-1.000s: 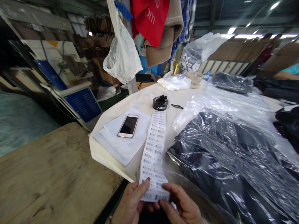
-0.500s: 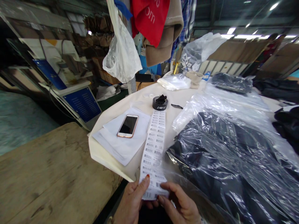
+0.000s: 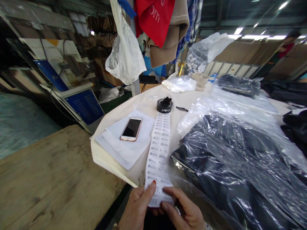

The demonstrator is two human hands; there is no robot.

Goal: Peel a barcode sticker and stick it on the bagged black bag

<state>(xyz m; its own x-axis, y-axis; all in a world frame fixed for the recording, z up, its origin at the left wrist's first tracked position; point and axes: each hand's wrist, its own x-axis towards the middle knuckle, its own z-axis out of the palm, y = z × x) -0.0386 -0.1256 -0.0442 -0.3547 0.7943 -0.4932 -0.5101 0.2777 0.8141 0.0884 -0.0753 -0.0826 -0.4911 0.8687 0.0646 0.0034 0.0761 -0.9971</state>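
Note:
A long strip of barcode labels [image 3: 157,150] runs from a black tape roll [image 3: 164,105] down to the table's near edge. My left hand [image 3: 137,204] grips the strip's near end, thumb on top and fingers underneath. At the strip's lower right corner my right hand [image 3: 183,207] has its thumb and index finger closed on the label edge. Whether a label is peeled up there I cannot tell. Dark material rests inside the tape roll. To the right of the strip lie dark garments in clear plastic bags [image 3: 230,163].
A phone [image 3: 131,128] rests on white paper sheets [image 3: 112,145] left of the strip. Behind the roll is a small black tool [image 3: 181,109]. A plastic bag [image 3: 126,57] hangs from a post. A wooden table [image 3: 55,182] stands at left; a person [image 3: 286,44] is far right.
The strip's near end has shifted slightly right and down with my left hand. My right hand stays at the corner. The person in the far background has come more into view.

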